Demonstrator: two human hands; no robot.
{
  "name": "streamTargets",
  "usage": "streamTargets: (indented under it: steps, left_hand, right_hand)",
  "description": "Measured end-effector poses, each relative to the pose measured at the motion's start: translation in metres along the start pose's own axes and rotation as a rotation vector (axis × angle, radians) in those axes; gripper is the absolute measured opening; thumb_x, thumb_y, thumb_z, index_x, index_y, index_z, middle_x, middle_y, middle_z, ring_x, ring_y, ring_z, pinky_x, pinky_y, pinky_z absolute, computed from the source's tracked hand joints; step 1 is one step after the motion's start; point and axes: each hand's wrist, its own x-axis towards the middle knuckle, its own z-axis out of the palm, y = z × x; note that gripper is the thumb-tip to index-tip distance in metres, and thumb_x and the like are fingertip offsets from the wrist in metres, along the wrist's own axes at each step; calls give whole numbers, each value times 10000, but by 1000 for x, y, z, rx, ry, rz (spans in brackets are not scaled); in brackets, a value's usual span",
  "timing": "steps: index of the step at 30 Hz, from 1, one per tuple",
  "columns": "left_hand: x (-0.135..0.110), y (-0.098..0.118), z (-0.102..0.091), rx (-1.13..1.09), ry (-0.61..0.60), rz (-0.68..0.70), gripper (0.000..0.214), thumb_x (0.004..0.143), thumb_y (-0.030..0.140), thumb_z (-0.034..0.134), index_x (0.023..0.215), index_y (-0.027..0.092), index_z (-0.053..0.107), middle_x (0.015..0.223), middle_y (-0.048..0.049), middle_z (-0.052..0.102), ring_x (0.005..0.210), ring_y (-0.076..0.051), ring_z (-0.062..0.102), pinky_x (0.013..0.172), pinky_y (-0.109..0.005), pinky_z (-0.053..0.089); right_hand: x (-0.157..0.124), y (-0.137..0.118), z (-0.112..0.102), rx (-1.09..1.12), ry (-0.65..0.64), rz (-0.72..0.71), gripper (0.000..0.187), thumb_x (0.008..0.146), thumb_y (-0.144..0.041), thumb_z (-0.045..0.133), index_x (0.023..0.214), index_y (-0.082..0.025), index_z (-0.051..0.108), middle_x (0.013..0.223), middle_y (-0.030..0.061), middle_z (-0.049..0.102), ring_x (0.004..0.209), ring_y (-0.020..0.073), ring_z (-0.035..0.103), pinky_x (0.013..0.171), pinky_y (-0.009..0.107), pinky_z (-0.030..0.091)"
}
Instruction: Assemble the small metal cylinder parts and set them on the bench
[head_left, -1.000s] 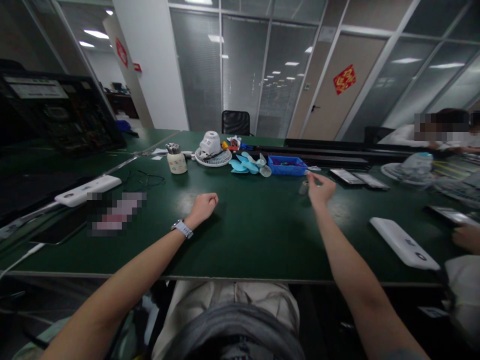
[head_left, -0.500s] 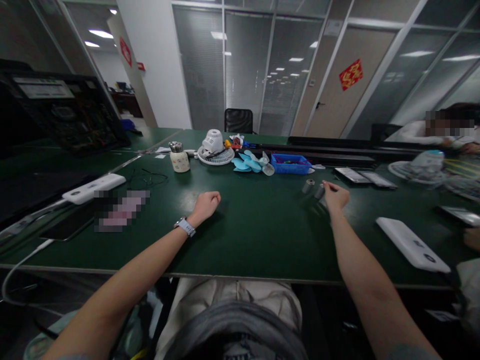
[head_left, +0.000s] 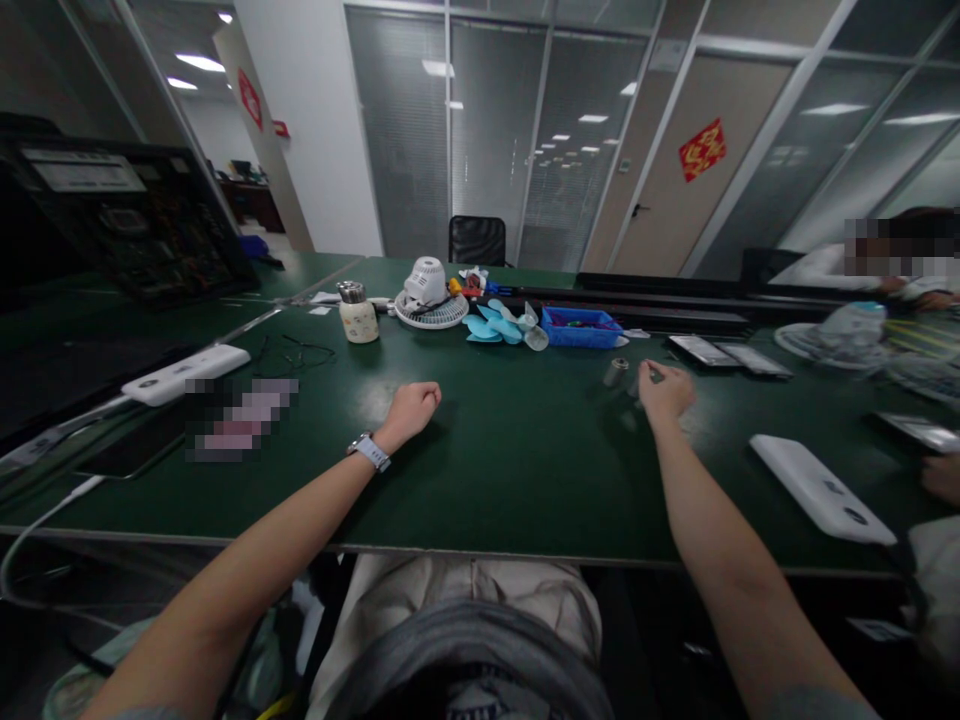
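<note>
My left hand [head_left: 412, 410] rests in a loose fist on the green table, a watch [head_left: 369, 450] at its wrist; nothing shows in its fingers. On the right, my right hand [head_left: 667, 392] is closed around a small grey metal cylinder [head_left: 656, 376], mostly covered by the fingers. Just left of it a second small metal cylinder [head_left: 616, 372], which looks like a little motor, stands upright on the table. Behind them lie a blue tray [head_left: 581, 335] with small parts in it and light blue fan blades [head_left: 499, 323].
A white fan part [head_left: 427, 290] and a cream jar [head_left: 358, 318] stand farther back. White power banks lie at left [head_left: 187, 375] and right [head_left: 821, 490]. Flat devices [head_left: 705, 350] sit at back right. Another person [head_left: 810, 265] leans on the table at far right.
My right hand has turned and closed further over the metal cylinder, which was standing in plain sight at its fingertips. My left hand has stayed still.
</note>
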Motion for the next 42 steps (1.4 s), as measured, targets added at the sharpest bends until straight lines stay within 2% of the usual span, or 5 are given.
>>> streamTargets:
  steps: [6, 12, 20, 29, 42]
  left_hand:
    - [-1, 2, 0, -5, -15, -32, 226, 689, 182, 356, 541, 200, 526, 523, 1, 534, 551, -156, 497, 576, -266, 320]
    - [0, -1, 1, -10, -11, -14, 235, 695, 177, 352, 554, 199, 539, 548, 2, 562, 558, -151, 497, 588, -263, 331]
    - [-1, -1, 2, -51, -10, -7, 245, 748, 164, 370, 637, 194, 587, 593, 4, 599, 600, -153, 548, 608, -263, 376]
    - [-16, 39, 1, -241, 174, 215, 385, 861, 333, 567, 1204, 187, 475, 1057, -96, 690, 1070, -221, 617, 879, -361, 468]
    - [-15, 43, 6, -298, 264, 213, 323, 805, 300, 659, 1041, 200, 464, 896, -46, 712, 930, -187, 672, 848, -325, 493]
  right_hand:
    - [-16, -24, 7, -188, -3, -268, 491, 825, -604, 481, 1058, -228, 696, 1399, 143, 426, 1340, 328, 234, 1050, 613, 117]
    - [-17, -27, 20, -261, -56, -227, 488, 783, -571, 554, 994, -159, 708, 1463, 180, 307, 1376, 359, 96, 1050, 647, 34]
    - [-37, -60, -3, -36, -69, -344, 410, 707, -589, 654, 856, -215, 734, 1477, 89, 327, 1379, 330, 154, 1085, 595, 37]
    - [-156, -166, -22, 678, -595, -537, 306, 604, -523, 774, 756, -261, 728, 1256, 74, 581, 1316, 327, 348, 1074, 536, 167]
    - [-178, -175, -29, 719, -709, -651, 279, 625, -477, 775, 776, -254, 704, 1066, 61, 693, 1163, 288, 527, 1035, 493, 257]
